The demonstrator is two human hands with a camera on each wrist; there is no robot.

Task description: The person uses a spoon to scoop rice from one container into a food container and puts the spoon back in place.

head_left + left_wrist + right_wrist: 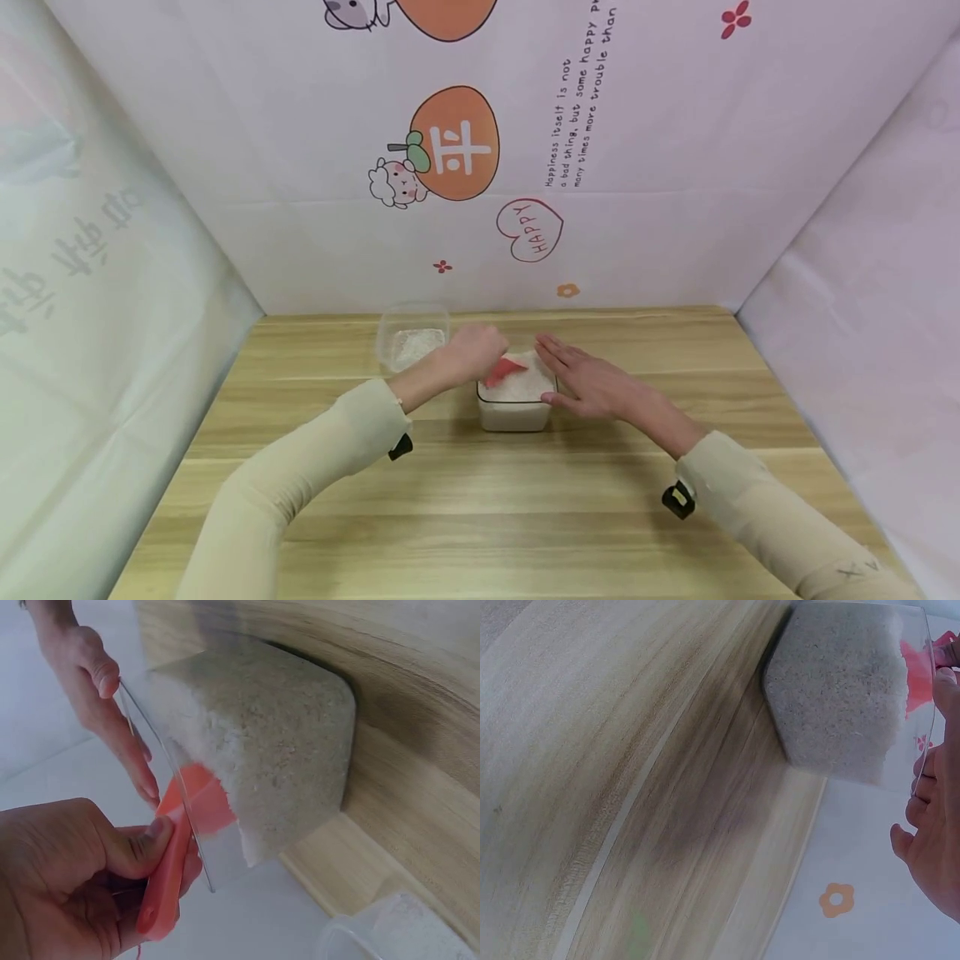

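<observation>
Your left hand (474,350) grips a red scoop (505,370), dug into a clear rice-filled container (516,408) at the table's (525,517) centre. Your right hand (588,382), fingers straight, steadies its rim. Behind your left hand stands a second clear container (411,335).

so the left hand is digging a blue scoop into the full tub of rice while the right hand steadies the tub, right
Not quite: the scoop is red-orange, not blue, as the left wrist view shows plainly. The rest holds: the left hand grips it and pushes it into the rice in the full tub, while the right hand rests against the tub's rim.
</observation>
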